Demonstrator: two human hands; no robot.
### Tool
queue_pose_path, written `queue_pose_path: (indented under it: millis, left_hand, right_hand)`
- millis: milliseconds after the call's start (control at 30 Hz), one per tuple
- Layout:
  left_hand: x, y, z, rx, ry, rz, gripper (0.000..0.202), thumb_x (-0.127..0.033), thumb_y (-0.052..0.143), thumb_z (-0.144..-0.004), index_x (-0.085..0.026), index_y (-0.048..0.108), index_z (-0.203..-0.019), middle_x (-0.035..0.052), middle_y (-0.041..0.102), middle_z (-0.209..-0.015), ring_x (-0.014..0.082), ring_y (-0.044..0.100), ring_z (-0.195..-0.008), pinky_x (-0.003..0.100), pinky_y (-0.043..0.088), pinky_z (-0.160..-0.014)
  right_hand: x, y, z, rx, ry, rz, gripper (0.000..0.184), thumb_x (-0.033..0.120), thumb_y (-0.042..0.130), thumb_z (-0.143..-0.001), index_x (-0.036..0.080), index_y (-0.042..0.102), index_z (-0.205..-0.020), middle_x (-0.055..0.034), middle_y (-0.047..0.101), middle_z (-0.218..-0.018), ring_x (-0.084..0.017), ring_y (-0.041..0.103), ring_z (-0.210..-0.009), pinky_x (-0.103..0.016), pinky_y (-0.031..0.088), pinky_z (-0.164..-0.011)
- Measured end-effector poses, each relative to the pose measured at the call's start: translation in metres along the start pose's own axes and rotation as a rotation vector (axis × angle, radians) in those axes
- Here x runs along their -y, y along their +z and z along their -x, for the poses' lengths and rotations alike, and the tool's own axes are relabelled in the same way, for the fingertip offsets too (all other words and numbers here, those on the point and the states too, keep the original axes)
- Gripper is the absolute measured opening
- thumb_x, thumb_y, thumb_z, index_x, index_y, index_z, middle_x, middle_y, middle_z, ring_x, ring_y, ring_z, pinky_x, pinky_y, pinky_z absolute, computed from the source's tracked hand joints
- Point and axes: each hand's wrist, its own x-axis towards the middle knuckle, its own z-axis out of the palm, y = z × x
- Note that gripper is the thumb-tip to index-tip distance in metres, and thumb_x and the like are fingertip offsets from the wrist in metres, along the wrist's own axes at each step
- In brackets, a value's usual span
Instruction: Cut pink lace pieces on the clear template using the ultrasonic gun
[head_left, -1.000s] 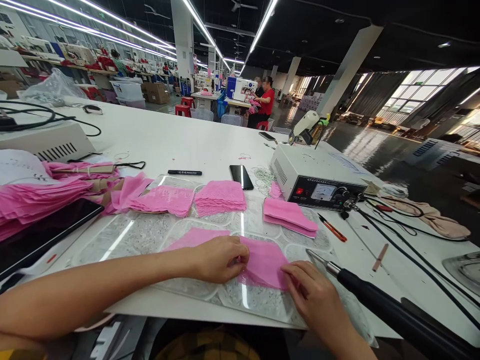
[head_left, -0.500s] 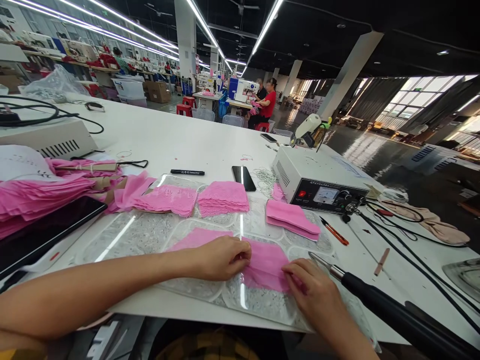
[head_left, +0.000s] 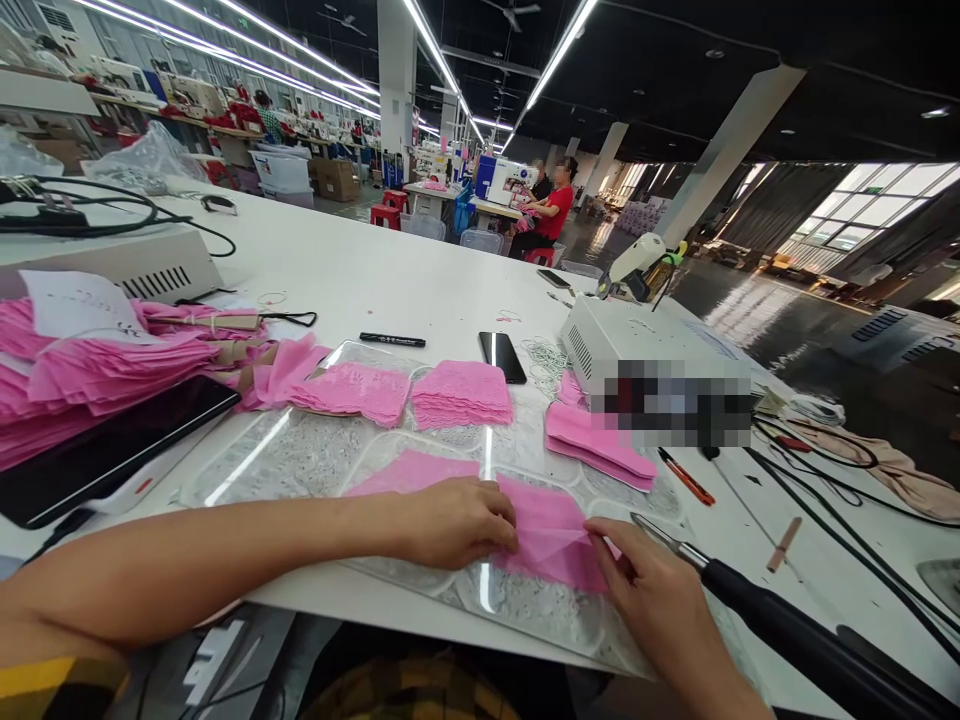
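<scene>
A thin pink fabric piece (head_left: pixel 546 535) lies on the clear plastic mat (head_left: pixel 300 465) in front of me. My left hand (head_left: pixel 469 520) rests at its left side with bent fingers closed on the fabric edge. My right hand (head_left: pixel 637 560) pinches the piece's right edge between thumb and fingertips. Another pink piece (head_left: pixel 412 468) lies partly under my left forearm. Behind it sit a pink lace stack (head_left: pixel 352 390) and a second scalloped stack (head_left: pixel 463 395); a folded pink stack (head_left: pixel 596 445) lies to the right.
A black-handled tool with a metal tip (head_left: pixel 750 590) lies right of my right hand, its cable running to a white box (head_left: pixel 660 340). An orange cutter (head_left: pixel 686 477), a phone (head_left: pixel 502 357), a black marker (head_left: pixel 392 340) and a large pink fabric heap (head_left: pixel 67 370) are around the mat.
The view has shifted slightly, so everything sits a little further right. My left fingers have flattened somewhat over the fabric, and my right hand still pinches its edge, where a fold shows.
</scene>
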Motion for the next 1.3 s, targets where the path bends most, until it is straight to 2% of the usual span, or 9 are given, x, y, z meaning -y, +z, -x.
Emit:
queue_pose_path:
  millis: [100, 300, 433, 567, 800, 1133, 1300]
  left_hand:
    - [0.001, 0.002, -0.001, -0.012, 0.016, -0.042, 0.013, -0.012, 0.059, -0.088, -0.016, 0.070, -0.095, 0.0093, 0.068, -0.105, 0.0202, 0.063, -0.094, 0.027, 0.048, -0.082]
    - [0.003, 0.008, -0.004, -0.027, 0.011, -0.092, 0.011, -0.013, 0.059, -0.089, -0.016, 0.067, -0.082, 0.0083, 0.068, -0.098, 0.0188, 0.063, -0.087, 0.026, 0.048, -0.077]
    - [0.003, 0.006, -0.003, -0.034, 0.004, -0.078, 0.009, -0.010, 0.060, -0.088, -0.015, 0.067, -0.084, 0.0069, 0.068, -0.096, 0.0177, 0.064, -0.088, 0.023, 0.049, -0.079]
    - [0.003, 0.006, -0.001, -0.036, 0.002, -0.059, 0.008, -0.013, 0.062, -0.087, -0.017, 0.069, -0.090, 0.0064, 0.068, -0.102, 0.0171, 0.064, -0.091, 0.023, 0.049, -0.079]
    - [0.004, 0.012, -0.002, -0.058, -0.039, -0.015, 0.009, -0.014, 0.061, -0.087, -0.016, 0.069, -0.085, 0.0073, 0.067, -0.098, 0.0177, 0.064, -0.088, 0.023, 0.049, -0.075]
    - [-0.003, -0.002, 0.004, -0.028, -0.079, 0.181, 0.013, -0.014, 0.061, -0.086, -0.019, 0.073, -0.088, 0.0073, 0.065, -0.108, 0.0179, 0.064, -0.094, 0.023, 0.049, -0.083]
    - [-0.005, -0.013, -0.004, -0.084, -0.230, 0.308, 0.017, -0.010, 0.056, -0.086, -0.014, 0.071, -0.089, 0.0067, 0.069, -0.093, 0.0142, 0.064, -0.083, 0.021, 0.049, -0.075]
  right_hand:
    - [0.000, 0.000, 0.001, -0.028, 0.043, -0.014, 0.016, 0.028, 0.047, -0.095, 0.024, 0.062, -0.097, 0.0016, 0.069, -0.081, -0.011, 0.058, -0.052, -0.024, 0.048, -0.053]
    - [0.004, -0.005, -0.004, -0.020, 0.074, -0.072, 0.016, 0.029, 0.047, -0.095, 0.025, 0.062, -0.095, 0.0015, 0.068, -0.078, -0.012, 0.061, -0.057, -0.023, 0.048, -0.053]
    - [0.008, -0.008, -0.008, -0.073, 0.039, -0.087, 0.014, 0.027, 0.049, -0.093, 0.024, 0.062, -0.093, 0.0001, 0.069, -0.086, -0.011, 0.062, -0.061, -0.021, 0.049, -0.054]
    - [0.010, -0.009, -0.012, -0.094, 0.024, -0.093, 0.013, 0.025, 0.050, -0.093, 0.023, 0.063, -0.092, -0.0002, 0.070, -0.087, -0.010, 0.062, -0.062, -0.020, 0.049, -0.052]
    - [0.010, -0.009, -0.012, -0.099, 0.053, -0.134, 0.011, 0.024, 0.052, -0.092, 0.024, 0.063, -0.091, 0.0007, 0.069, -0.085, -0.010, 0.062, -0.062, -0.019, 0.049, -0.052]
    - [0.010, -0.010, -0.016, -0.164, 0.062, -0.184, 0.011, 0.021, 0.054, -0.090, 0.023, 0.065, -0.091, -0.0007, 0.071, -0.089, -0.013, 0.066, -0.075, -0.021, 0.053, -0.062]
    - [0.012, -0.010, -0.021, -0.170, 0.068, -0.246, 0.013, 0.021, 0.055, -0.090, 0.024, 0.068, -0.090, -0.0032, 0.069, -0.091, -0.014, 0.066, -0.077, -0.022, 0.053, -0.060]
